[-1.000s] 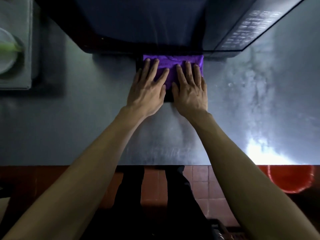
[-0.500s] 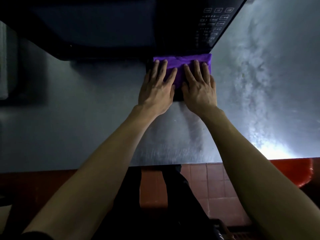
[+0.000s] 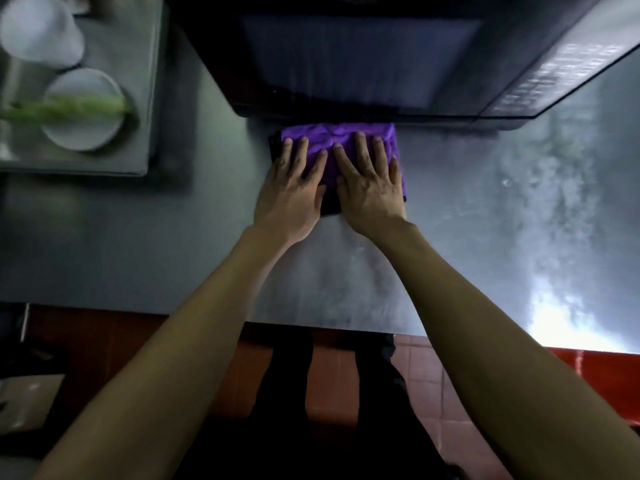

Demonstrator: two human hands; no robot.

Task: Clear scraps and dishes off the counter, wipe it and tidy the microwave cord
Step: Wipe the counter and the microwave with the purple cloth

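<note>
Hands, left hand (image 3: 289, 199) and right hand (image 3: 370, 192), stay flat with fingers straight on the purple cloth (image 3: 337, 140), which has slid left along the table (image 3: 450, 220) under the microwave (image 3: 363, 53), so wiping continues.

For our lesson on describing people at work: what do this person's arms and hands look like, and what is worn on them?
Both forearms are bare up to the picture's edge, with no sleeves in view. The left hand and right hand wear no gloves, and no rings, watch or bracelets show. Fingernails look short and unpainted, though the dim light limits detail.
</note>
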